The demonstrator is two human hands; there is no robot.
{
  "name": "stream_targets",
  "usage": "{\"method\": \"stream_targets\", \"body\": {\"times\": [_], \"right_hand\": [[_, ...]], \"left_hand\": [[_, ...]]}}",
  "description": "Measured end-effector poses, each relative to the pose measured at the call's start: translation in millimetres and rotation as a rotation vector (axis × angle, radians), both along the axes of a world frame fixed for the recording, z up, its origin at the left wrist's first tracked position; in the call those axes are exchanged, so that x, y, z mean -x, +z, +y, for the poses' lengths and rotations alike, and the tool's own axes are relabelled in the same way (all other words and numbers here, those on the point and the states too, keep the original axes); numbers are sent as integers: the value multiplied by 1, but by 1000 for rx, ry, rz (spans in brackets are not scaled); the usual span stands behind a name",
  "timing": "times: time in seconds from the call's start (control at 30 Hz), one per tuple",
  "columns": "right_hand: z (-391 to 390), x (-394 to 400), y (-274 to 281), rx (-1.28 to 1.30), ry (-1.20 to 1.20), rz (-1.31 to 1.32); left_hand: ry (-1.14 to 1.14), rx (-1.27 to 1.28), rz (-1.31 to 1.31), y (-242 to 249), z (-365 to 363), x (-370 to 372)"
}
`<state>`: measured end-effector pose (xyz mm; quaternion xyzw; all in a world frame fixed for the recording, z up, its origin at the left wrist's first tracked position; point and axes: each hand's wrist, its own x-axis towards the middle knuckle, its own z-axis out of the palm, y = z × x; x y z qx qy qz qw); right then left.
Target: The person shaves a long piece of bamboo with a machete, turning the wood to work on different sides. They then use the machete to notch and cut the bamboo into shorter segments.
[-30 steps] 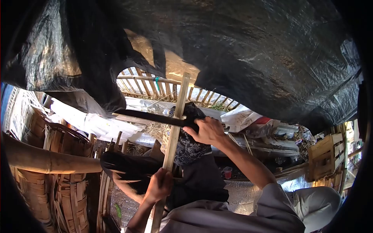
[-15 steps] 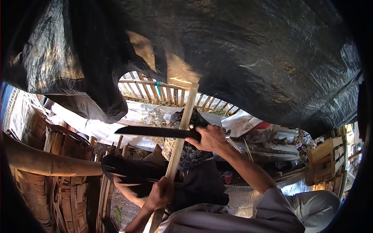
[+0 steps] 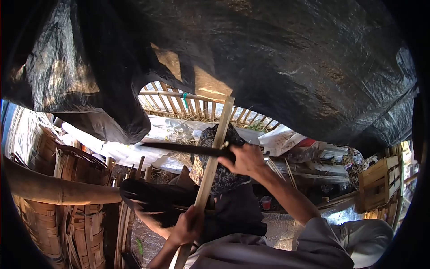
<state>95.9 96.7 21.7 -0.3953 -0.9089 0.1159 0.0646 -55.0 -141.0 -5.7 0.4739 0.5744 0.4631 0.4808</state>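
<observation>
A long pale strip of split bamboo or wood (image 3: 207, 181) slants up from my lap, its far end near the plastic sheeting. My left hand (image 3: 188, 225) is closed around its lower part. My right hand (image 3: 247, 159) grips a machete by its handle, which the fingers mostly hide. The dark machete blade (image 3: 179, 147) points left and lies across the strip's upper half, seen nearly edge-on. A small pale bit, perhaps a shaving, shows where blade and strip cross. Behind them is a dark patterned cloth bundle (image 3: 225, 177).
Black plastic sheeting (image 3: 286, 58) hangs low overhead. A thick bamboo pole (image 3: 67, 188) crosses at left, above woven bamboo baskets (image 3: 85, 228). A red cup (image 3: 265, 203) sits beyond my right forearm, with a wooden crate (image 3: 380, 184) at far right. A slatted bamboo fence (image 3: 197, 107) stands ahead.
The machete blade has turned to a thinner profile, and its tip sits slightly higher. My right hand stays near the strip. The whole view has shifted a little.
</observation>
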Motion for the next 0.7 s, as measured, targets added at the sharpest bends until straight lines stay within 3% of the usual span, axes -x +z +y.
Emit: {"method": "stream_targets", "body": {"times": [0.03,0.13,0.2,0.27,0.4,0.5,0.53,0.63,0.7], "right_hand": [[-8,1,7,-221,28,28],[2,7,-7,-48,3,76],[1,8,-13,-51,21,115],[-4,8,-3,-69,72,46],[-2,6,5,-68,77,-6],[-14,-1,-1,-89,96,-27],[-11,-1,0,-122,118,-36],[-14,4,-10,-140,116,35],[-10,10,-14,-140,65,85]], "left_hand": [[-16,-33,93,1,-3,4],[40,79,-141,-19,7,3],[27,95,-130,10,36,1],[146,231,-395,12,60,2],[194,244,-517,1,87,2],[46,-21,161,-1,44,-1],[69,79,96,-8,30,2],[77,42,99,-6,32,4],[259,378,-569,5,51,-6]]}}
